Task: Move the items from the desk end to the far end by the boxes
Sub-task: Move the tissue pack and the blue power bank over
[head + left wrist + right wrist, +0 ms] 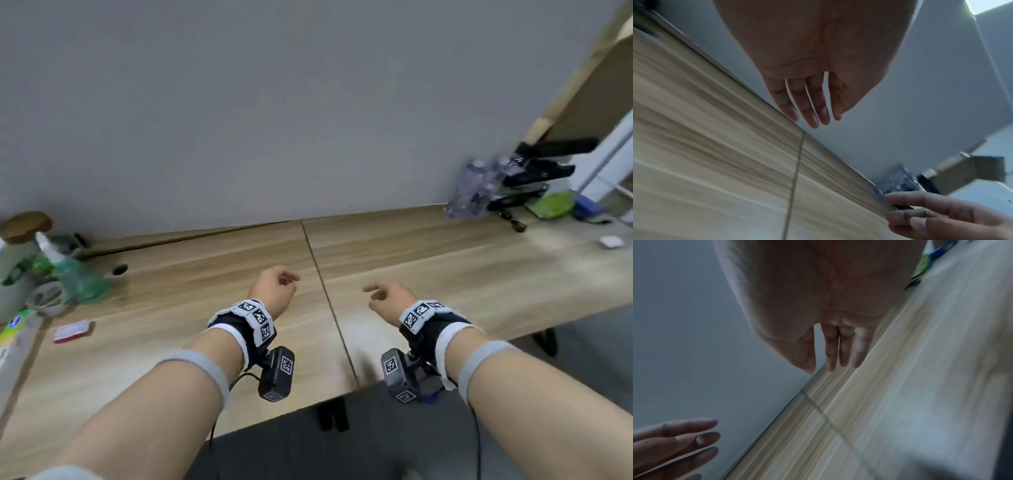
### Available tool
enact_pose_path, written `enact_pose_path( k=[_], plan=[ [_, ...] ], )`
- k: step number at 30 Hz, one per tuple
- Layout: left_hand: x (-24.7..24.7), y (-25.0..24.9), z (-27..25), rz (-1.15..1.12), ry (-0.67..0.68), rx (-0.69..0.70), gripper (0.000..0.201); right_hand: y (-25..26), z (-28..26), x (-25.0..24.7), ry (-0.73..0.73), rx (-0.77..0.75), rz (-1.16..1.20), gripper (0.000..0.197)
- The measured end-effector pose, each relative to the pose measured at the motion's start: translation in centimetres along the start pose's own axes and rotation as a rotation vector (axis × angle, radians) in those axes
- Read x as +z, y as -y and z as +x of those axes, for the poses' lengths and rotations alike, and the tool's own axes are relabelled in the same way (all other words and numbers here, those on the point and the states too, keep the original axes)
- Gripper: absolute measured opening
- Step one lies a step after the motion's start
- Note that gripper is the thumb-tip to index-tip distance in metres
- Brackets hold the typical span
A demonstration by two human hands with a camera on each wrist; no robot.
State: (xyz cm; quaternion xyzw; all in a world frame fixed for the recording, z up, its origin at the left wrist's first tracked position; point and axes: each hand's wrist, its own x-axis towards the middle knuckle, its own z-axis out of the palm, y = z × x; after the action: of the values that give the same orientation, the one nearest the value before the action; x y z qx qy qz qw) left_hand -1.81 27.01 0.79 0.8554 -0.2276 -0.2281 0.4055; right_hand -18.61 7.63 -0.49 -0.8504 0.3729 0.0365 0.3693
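Both hands hover empty over the middle of the wooden desk (191, 308). My left hand (274, 287) sits just left of the desk seam, fingers relaxed and straight in the left wrist view (809, 105). My right hand (387, 298) is just right of the seam, fingers loose and extended (838, 350). At the left end stand a green spray bottle (73, 274), a tape roll (46, 298), a red-and-white card box (73, 331) and a white jar with a brown lid (20, 240). Clear water bottles (474, 188) stand at the right end.
A black stacked tray rack (534, 178), a green packet (555, 204) and a small white object (611, 241) lie at the right end by a tilted cardboard box (589, 92). A grey wall backs the desk. A cable hole (120, 269) sits near the spray bottle.
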Motion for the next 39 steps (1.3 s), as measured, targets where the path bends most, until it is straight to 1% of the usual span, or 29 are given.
enact_pose_path(
  k=[3,8,11,13,18,23,26,30,33,36,39],
  plan=[
    [8.8,-6.5,1.2,0.037,0.09,0.076,0.018,-8.4,-0.9,-5.9,-0.063,0.083,0.055,0.032],
    [25.3,-17.6,1.9,0.049,0.277,0.175,0.021,-23.1,-2.3,-16.1,-0.166,0.218,0.171,0.028],
    [33.6,-23.3,2.1,0.043,0.375,0.207,0.022,-30.2,-3.1,-22.2,-0.235,0.307,0.172,0.024],
    [37.7,-26.5,2.3,0.033,0.409,0.217,0.022,-33.8,-3.3,-25.9,-0.274,0.353,0.178,0.019],
    [44.7,-32.2,4.5,0.065,0.454,0.233,0.017,-40.0,-2.4,-32.6,-0.307,0.397,0.219,0.019],
    [50.7,-36.3,7.8,0.063,0.48,0.255,0.022,-44.5,0.3,-36.2,-0.313,0.39,0.252,0.018],
    [55.7,-38.4,11.1,0.039,0.496,0.245,0.023,-47.8,3.4,-38.8,-0.299,0.406,0.225,0.019],
    [62.9,-41.8,16.5,-0.037,0.507,0.217,0.028,-52.5,8.9,-43.9,-0.256,0.415,0.166,0.022],
    [67.6,-44.5,20.6,-0.065,0.492,0.15,0.027,-55.4,12.9,-48.3,-0.237,0.452,0.122,0.021],
    [70.8,-46.7,24.0,-0.059,0.463,0.103,0.022,-57.6,16.5,-52.1,-0.231,0.458,0.111,0.022],
    [72.2,-47.8,26.5,-0.006,0.425,0.058,0.021,-59.3,19.7,-54.8,-0.232,0.464,0.11,0.021]
  ],
)
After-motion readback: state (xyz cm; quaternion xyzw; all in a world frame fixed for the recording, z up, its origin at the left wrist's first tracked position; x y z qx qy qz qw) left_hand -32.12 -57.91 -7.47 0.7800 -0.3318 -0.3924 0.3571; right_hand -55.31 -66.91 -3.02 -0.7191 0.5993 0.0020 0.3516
